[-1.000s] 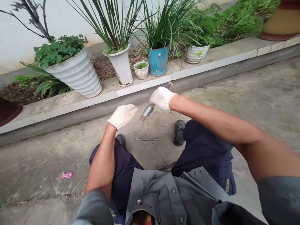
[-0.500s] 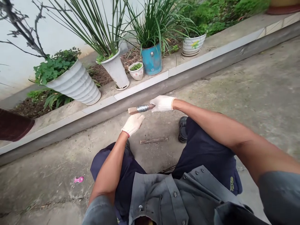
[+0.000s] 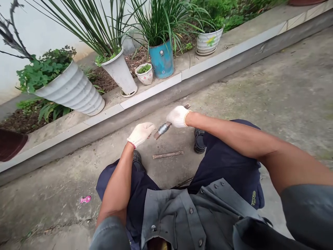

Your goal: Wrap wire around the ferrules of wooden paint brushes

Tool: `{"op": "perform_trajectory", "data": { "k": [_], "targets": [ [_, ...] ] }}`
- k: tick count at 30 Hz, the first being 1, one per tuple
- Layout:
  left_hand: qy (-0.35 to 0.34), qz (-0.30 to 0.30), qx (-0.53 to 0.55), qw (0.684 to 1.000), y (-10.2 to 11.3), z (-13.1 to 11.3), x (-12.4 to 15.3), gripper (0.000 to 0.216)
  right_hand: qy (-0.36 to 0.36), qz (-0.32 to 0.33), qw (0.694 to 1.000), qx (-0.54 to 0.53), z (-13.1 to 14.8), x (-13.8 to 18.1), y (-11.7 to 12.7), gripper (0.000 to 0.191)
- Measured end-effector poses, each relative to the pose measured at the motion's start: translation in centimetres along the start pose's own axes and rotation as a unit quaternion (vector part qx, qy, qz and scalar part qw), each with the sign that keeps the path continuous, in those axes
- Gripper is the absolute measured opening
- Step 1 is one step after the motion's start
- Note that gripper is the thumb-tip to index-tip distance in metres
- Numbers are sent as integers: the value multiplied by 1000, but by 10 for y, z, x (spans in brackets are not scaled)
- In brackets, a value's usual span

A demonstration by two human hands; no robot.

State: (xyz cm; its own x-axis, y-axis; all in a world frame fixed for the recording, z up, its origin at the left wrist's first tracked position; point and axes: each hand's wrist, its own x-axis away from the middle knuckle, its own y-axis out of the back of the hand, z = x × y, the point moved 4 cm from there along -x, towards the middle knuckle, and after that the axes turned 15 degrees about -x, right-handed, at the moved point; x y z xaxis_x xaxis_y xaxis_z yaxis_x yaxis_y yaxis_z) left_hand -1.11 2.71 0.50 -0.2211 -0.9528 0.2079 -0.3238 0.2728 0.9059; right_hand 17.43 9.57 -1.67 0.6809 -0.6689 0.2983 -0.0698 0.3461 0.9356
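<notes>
Both my hands wear white knit gloves. My right hand [image 3: 178, 116] is closed round a short brown stick [image 3: 163, 128] with silver wire wound about its middle; the stick tilts down to the left, and its far end pokes out past the glove. My left hand [image 3: 141, 133] is curled, its fingertips right at the stick's lower end; whether they grip it is unclear. A second brown stick [image 3: 168, 155] lies flat on the concrete ground between my black shoes [image 3: 199, 140]. I am squatting or seated low, knees apart.
A raised kerb [image 3: 145, 97] runs across ahead, carrying a ribbed white pot [image 3: 71, 91], a tall white pot [image 3: 119, 71], a small patterned pot [image 3: 144, 77], a blue pot [image 3: 162, 60] and a white bowl pot [image 3: 208, 42]. A pink scrap [image 3: 85, 199] lies at left.
The wire-wrapped stick has gone from level, pointing left, to tilted down-left. My left hand has risen to its lower end. The view has shifted slightly.
</notes>
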Motion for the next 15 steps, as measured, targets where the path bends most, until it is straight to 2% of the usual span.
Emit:
{"op": "perform_trajectory", "data": {
  "k": [4, 7, 9, 12, 15],
  "targets": [
    [-10, 0, 67, 998, -3, 6, -2, 36, 70, 56, 992, -93, 14, 21, 2, 44],
    [-44, 4, 117, 992, -9, 3, -2, 36, 93, 47, 979, -176, 12, 28, 13, 56],
    [-58, 6, 154, 986, -12, -2, -1, 35, 69, 3, 976, -206, 6, 27, 24, 58],
    [-50, 11, 185, 981, -15, -9, 0, 39, -24, -84, 973, -212, -7, 22, 38, 56],
    [-50, 30, 179, 982, -17, -16, 2, 40, -106, -136, 967, -190, -14, 16, 42, 46]
  ]
}}
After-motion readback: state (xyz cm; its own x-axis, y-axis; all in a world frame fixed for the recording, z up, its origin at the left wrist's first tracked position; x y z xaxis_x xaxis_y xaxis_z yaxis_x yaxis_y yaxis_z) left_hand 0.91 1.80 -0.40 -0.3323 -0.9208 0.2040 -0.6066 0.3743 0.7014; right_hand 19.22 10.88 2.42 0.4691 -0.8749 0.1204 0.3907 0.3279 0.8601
